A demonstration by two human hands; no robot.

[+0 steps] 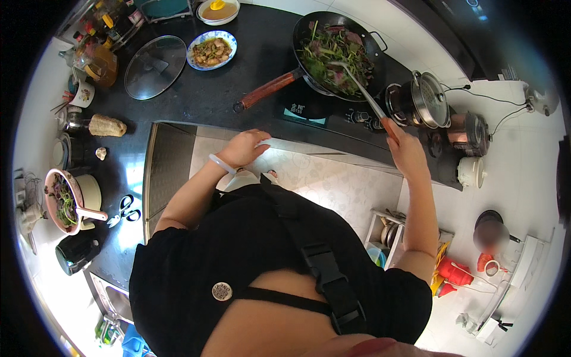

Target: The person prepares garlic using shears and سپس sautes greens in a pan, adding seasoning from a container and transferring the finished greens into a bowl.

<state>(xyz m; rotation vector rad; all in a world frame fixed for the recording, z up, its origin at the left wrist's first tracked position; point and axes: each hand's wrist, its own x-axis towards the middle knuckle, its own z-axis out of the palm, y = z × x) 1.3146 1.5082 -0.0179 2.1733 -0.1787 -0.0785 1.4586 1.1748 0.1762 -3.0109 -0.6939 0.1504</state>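
Note:
My right hand [409, 154] grips the wooden handle of a metal spatula [363, 91]. The spatula's head rests among leafy greens [337, 58], some with purple-red leaves, inside a black wok [308, 33]. Toward the lower left sticks out the wok's reddish-brown wooden handle [270, 89], which neither hand touches. Below that handle, near the counter's front edge, my left hand [245, 146] hovers with nothing in it, fingers loosely curved and thumb apart. A pale bangle [222, 164] circles the left wrist. Under the wok is a black cooktop [303, 109] with knobs at its right.
Left of the wok are a plate of cooked food [212, 50], a glass lid [156, 67] and a bowl of liquid [217, 12]. A lidded steel pot [428, 100] stands right. Scissors [125, 210] and a pink colander [67, 172] of leaves occupy the left counter.

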